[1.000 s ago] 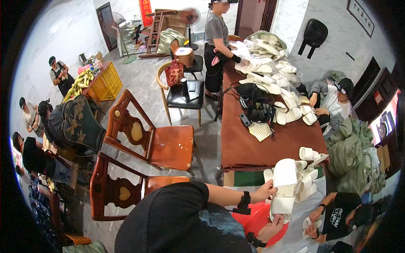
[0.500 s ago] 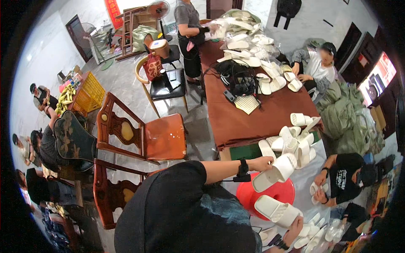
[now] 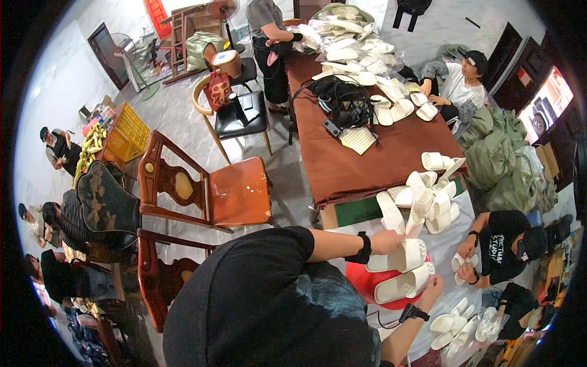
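Two white slide slippers lie side by side over a round red stool [image 3: 361, 276], toes to the right. My left hand [image 3: 386, 241] is closed on the far edge of the upper slipper [image 3: 408, 255]. On the lower slipper [image 3: 396, 289], my right hand [image 3: 430, 290] grips the toe end from the near right side. My fingers partly hide both edges. Just beyond my left hand, a pile of loose white slippers [image 3: 439, 211] lies at the near end of the table, one of them [image 3: 391, 211] close to my fingers.
A brown-covered table [image 3: 391, 162] stretches away, holding a black bag [image 3: 342, 101] and many slippers. At right, a co-worker in black [image 3: 504, 248] handles a slipper. More slippers [image 3: 452, 324] lie near my right forearm. Wooden chairs [image 3: 238, 192] stand at left.
My right hand has moved up and away from me, bringing its slipper beside the other one. The left-hand slipper has turned and shifted slightly toward the stool.
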Motion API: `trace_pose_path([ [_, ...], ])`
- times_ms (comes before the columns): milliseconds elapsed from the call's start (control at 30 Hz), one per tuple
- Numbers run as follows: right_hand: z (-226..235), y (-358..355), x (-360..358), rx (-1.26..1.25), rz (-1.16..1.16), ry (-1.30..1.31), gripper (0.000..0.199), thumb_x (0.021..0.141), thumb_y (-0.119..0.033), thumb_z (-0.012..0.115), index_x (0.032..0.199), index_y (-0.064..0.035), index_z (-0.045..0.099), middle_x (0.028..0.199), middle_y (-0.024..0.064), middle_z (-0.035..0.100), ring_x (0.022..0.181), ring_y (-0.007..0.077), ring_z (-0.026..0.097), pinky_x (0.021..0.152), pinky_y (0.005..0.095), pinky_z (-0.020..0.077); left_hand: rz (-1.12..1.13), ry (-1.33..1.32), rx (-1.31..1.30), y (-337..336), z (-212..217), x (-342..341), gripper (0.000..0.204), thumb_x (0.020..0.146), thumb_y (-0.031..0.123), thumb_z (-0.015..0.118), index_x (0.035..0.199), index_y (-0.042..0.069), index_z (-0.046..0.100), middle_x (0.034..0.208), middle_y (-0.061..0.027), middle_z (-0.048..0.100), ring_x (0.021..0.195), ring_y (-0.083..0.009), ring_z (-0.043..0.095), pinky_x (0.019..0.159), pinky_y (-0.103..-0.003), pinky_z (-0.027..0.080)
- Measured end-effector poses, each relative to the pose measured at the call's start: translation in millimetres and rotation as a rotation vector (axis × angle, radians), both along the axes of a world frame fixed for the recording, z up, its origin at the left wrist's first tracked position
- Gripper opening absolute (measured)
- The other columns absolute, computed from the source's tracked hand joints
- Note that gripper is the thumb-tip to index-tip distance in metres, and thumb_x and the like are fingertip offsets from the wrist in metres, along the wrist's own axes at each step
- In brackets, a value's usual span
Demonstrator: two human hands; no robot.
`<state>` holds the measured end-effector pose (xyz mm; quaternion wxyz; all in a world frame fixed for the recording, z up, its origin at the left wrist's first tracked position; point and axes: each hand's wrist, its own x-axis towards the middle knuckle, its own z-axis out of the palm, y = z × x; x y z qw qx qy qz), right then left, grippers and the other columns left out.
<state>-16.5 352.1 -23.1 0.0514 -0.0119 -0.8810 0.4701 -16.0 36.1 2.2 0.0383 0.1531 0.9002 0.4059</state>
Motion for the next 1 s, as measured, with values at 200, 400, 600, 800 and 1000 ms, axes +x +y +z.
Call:
trace_pose_path([
  [200,-12,-11,8,-0.008,-0.119,0.035,0.024,0.095,-0.013,0.051,0.108,0.0077,0.054,0.108,0.0153,0.059,0.099,0.0238,0.054,0.091,0.0333,0.0416,0.03,0.203,-0.154,21,1,13,0.023,0.081,0.01,0.055,0.094,-0.008,0.061,0.091,-0.0221,0.064,0.08,-0.0367,0.064,0.069,-0.046,0.052],
  [400,-12,-10,16,-0.099,-0.12,-0.018,0.033,0.097,-0.014,0.05,0.12,0.0094,0.051,0.114,0.0172,0.059,0.102,0.0232,0.055,0.093,0.0324,0.0417,-0.141,0.358,-0.448,25,0,10,0.028,0.077,0.011,0.058,0.095,-0.01,0.058,0.087,-0.018,0.06,0.08,-0.0309,0.062,0.064,-0.038,0.053],
  [600,-8,-7,28,-0.038,-0.118,0.069,0.021,0.095,-0.012,0.051,0.103,0.006,0.057,0.11,0.0179,0.059,0.104,0.0263,0.054,0.092,0.0335,0.0419,-0.092,0.217,-0.231,36,-15,2,0.019,0.079,0.008,0.055,0.089,-0.007,0.059,0.087,-0.0235,0.059,0.075,-0.0354,0.063,0.064,-0.041,0.053],
  [800,47,-26,48,0.206,-0.269,0.23,0.016,0.091,-0.012,0.058,0.094,0.0031,0.063,0.116,0.0194,0.058,0.11,0.0334,0.053,0.095,0.0388,0.0409,-0.046,0.348,-0.244,32,-40,-13,0.016,0.078,0.006,0.054,0.087,-0.005,0.061,0.083,-0.0178,0.061,0.078,-0.0339,0.061,0.068,-0.042,0.052],
  [1000,110,-38,85,0.564,-0.353,0.37,0.008,0.084,-0.007,0.062,0.09,-0.0035,0.066,0.095,0.0092,0.062,0.088,0.0291,0.055,0.082,0.0381,0.0432,-0.182,0.325,-0.458,24,-2,-17,0.025,0.085,0.012,0.052,0.104,-0.003,0.057,0.086,-0.0193,0.062,0.077,-0.0349,0.064,0.064,-0.042,0.055],
])
